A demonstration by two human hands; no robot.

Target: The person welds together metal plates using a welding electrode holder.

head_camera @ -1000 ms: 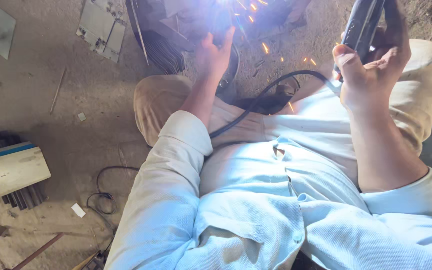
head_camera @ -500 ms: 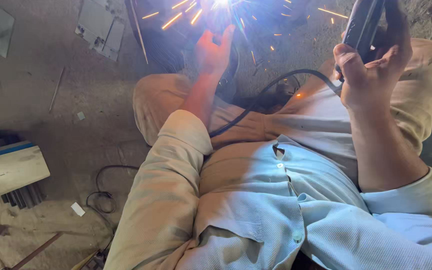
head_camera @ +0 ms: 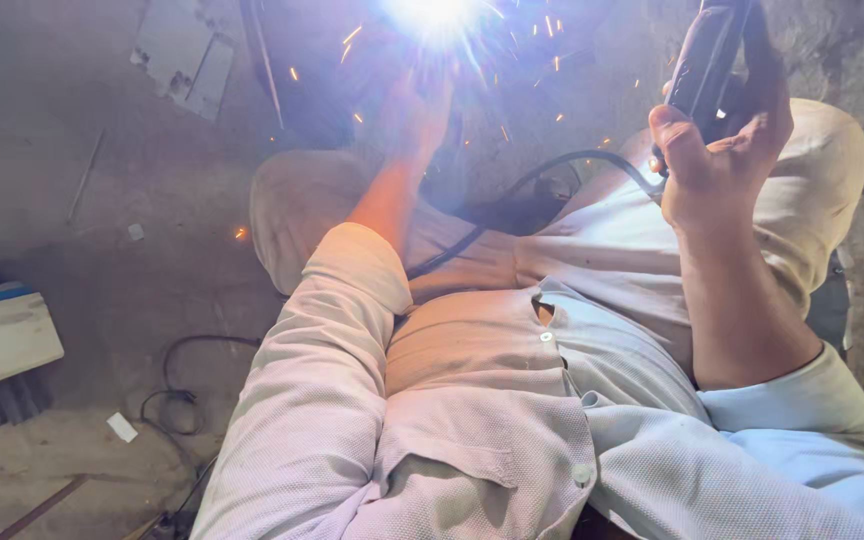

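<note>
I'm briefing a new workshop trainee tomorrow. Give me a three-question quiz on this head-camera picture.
1. True or false: the left hand reaches toward the bright welding arc.
2. What does the right hand hold? A) a red hammer B) a dark welding mask C) a paint brush
3. Fill in: a black ______ runs across the person's lap toward the arc.

Key: 1 true; 2 B, though its exact kind is hard to tell, as its top is cut off by the picture edge; 3 cable.
</note>
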